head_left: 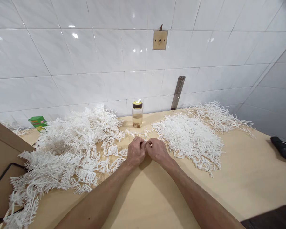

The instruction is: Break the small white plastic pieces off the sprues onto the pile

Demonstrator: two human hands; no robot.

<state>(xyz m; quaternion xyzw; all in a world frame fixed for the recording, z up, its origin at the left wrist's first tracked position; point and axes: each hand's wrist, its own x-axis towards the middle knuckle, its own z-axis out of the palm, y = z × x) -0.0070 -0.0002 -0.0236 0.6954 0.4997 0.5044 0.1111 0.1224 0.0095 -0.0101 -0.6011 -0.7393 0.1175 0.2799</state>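
My left hand [136, 150] and my right hand [156, 149] meet over the middle of the table, fingers pinched together at the tips. A small whitish bit shows between the fingertips, apparently part of a white branching strand, but the fingers mostly hide it. Just beyond the hands lie a few loose white strands [139, 132]. To the left spreads a large tangled heap of white branching strands [69, 152], reaching close to my left hand. On the right is a flatter pile of separate white strands [193, 140], near my right wrist.
A lidded clear jar [137, 115] with liquid stands behind my hands. Another bunch of strands [219, 114] lies at the back right. A metal strip [178, 93] leans on the tiled wall. A green box [37, 123] is at left, a black object [284, 149] at right.
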